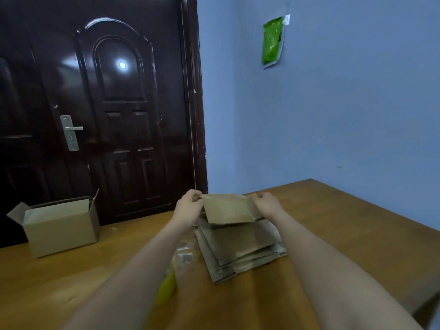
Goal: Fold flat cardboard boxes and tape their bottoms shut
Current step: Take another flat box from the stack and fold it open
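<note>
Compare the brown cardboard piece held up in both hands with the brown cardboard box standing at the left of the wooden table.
The held brown cardboard piece is still collapsed flat; the standing brown cardboard box is unfolded into a box shape with its top flaps open. The left hand and right hand grip the flat piece above the stack of flat cardboard; the box rests untouched on the wooden table. Both are plain brown cardboard.

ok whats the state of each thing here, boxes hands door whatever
top flat box: lifted off the stack at its far edge, still flat
left hand: grips the top flat box's left end
right hand: grips its right end
stack of flat boxes: lying flat on the table
open box: folded up, top flaps open
door: closed
green packet: hanging on the wall
</note>
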The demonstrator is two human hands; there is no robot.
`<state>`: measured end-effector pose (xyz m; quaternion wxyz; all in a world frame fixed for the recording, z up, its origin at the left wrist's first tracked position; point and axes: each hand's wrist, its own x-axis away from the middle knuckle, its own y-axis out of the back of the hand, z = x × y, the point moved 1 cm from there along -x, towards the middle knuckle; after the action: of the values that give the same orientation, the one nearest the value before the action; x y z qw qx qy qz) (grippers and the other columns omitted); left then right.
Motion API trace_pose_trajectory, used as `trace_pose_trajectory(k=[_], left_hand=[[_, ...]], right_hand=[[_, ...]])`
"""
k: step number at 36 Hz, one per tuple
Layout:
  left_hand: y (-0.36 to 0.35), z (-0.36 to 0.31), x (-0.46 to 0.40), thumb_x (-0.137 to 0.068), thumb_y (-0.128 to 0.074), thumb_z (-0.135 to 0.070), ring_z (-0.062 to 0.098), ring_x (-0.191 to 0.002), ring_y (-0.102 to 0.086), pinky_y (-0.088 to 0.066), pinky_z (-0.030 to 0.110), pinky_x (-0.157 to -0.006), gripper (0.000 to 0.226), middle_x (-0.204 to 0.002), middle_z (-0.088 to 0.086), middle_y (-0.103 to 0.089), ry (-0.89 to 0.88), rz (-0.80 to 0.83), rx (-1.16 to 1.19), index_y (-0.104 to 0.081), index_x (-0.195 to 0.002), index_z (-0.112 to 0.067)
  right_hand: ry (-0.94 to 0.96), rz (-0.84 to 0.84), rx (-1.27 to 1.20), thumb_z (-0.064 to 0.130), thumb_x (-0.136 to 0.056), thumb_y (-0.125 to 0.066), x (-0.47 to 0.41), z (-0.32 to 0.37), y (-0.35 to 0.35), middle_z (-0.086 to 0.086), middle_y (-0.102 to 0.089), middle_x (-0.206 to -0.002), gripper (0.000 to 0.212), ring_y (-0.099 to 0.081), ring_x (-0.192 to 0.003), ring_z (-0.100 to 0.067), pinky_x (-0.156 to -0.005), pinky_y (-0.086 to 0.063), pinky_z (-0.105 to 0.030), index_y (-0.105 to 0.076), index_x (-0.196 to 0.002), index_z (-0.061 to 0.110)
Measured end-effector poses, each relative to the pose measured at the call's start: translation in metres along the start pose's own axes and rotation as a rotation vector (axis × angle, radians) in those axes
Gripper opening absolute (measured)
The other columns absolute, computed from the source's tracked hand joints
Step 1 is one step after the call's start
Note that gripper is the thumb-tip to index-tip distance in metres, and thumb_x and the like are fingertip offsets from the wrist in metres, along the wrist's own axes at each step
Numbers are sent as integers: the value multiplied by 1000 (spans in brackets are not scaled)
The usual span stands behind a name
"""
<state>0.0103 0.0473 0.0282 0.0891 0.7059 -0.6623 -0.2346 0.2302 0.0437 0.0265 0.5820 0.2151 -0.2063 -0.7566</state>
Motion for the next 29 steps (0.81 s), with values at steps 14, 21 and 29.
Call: trace_pose_trajectory(k=[14, 21, 29], left_hand=[[80, -31, 16, -84, -71, -21, 25, -124, -46, -39, 37, -105, 83, -138, 9, -41, -48, 18, 277, -21, -150, -19], [146, -28, 25, -58, -73, -14, 27, -113, -55, -51, 45, -93, 105, -137, 6, -45, -70, -100, 170, -20, -146, -37], [207, -31, 40, -67, -70, -1, 30, -123, -50, -50, 42, -94, 103, -144, 15, -40, -89, -114, -51, -17, -148, -37]], right_hand=[[50, 103, -471, 34, -92, -54, 25, 96, -25, -7, -56, -115, 25, -56, -102, -23, -90, -47, -38, -56, -109, 15], [247, 187, -270, 36, -94, -48, 32, 136, -64, -4, -45, -136, 46, -45, -125, -23, -100, -39, -36, -47, -135, 15], [672, 369, 281, 66, -68, -68, 65, 185, -108, 7, 8, -159, 116, 13, -146, -18, -114, 9, -57, 10, -149, 37]])
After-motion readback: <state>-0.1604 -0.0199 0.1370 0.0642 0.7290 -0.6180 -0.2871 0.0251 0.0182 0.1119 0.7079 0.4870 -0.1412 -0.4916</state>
